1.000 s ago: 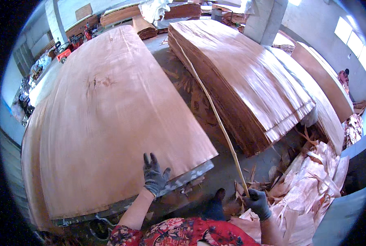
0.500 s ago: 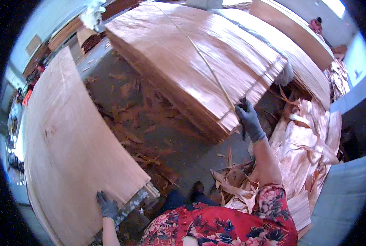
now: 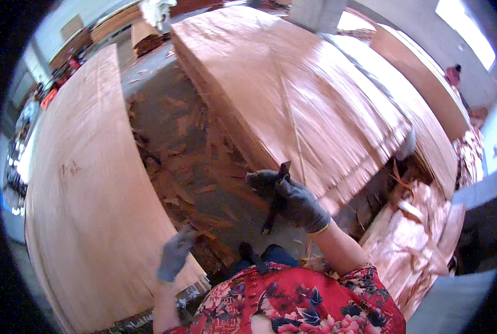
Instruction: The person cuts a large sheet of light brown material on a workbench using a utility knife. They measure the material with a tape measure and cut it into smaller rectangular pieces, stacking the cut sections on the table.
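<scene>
My right hand [image 3: 298, 203], in a grey glove, is closed around a dark, narrow, knife-like tool [image 3: 273, 209]. One end of the tool shows above the fist, the other points down toward the floor. That hand is in front of the near corner of a large stack of wood veneer sheets [image 3: 315, 111]. A thin pale strip [image 3: 295, 133] runs lengthwise over the stack's top. My left hand [image 3: 176, 255], also gloved in grey, is above the near right corner of the left veneer stack [image 3: 92, 183]. Motion smears its fingers.
Torn veneer scraps [image 3: 181, 172] litter the floor between the stacks. A heap of crumpled veneer [image 3: 404, 239] lies at the right. Further stacks [image 3: 421, 83] and a pillar [image 3: 318, 15] stand behind. A person [image 3: 453, 75] is at the far right.
My right hand has left the large stack's near edge and moved left and toward me with the tool. My left hand has risen off the left stack and shifted right. The view has shifted slightly.
</scene>
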The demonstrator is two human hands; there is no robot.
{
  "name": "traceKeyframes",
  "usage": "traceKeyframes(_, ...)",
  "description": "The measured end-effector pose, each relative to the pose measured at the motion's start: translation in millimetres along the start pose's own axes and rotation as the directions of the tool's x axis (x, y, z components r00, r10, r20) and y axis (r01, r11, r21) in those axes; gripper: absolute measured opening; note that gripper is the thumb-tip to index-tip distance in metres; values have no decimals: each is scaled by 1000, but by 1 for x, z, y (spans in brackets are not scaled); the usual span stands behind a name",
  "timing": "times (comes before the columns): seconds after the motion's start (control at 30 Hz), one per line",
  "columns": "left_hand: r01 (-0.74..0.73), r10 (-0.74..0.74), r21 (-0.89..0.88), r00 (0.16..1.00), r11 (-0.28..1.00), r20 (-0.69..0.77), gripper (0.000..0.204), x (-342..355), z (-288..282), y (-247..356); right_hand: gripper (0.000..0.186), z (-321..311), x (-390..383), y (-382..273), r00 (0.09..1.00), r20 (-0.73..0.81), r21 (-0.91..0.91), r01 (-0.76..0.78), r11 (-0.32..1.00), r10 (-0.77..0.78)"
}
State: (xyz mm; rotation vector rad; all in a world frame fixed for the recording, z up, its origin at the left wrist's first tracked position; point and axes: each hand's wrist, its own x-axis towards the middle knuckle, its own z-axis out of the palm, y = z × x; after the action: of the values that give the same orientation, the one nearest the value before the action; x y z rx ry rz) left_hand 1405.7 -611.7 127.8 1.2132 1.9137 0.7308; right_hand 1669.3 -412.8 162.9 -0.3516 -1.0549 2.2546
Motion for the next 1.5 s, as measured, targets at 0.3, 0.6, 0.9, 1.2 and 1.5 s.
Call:
traceKeyframes(0.3, -39, 146, -707, 985, 706, 92, 27, 109, 56, 121, 38, -36, 86, 24, 941, 228, -282, -181, 942, 249)
traceKeyframes(0.6, 93, -29, 99, 854, 991, -519, 35, 143, 78, 116, 20, -69, 155, 50, 990, 123, -855, 70, 514, 71)
traceKeyframes(0.9, 30, 247, 468, 819, 883, -519, 59, 185, 33, 49, 20, -26, 224, 58, 828, 25, -175, -548, 818, 560)
traceKeyframes(1.2, -65, 222, 262, 745, 963, -630, 59, 225, -43, -31, 17, 35, 336, 104, 750, 76, -226, -629, 744, 657)
traceKeyframes(1.5, -126, -94, -251, 697, 960, -710, 50, 249, -116, -49, 20, 65, 430, 154, 805, 488, -843, 335, 421, 336)
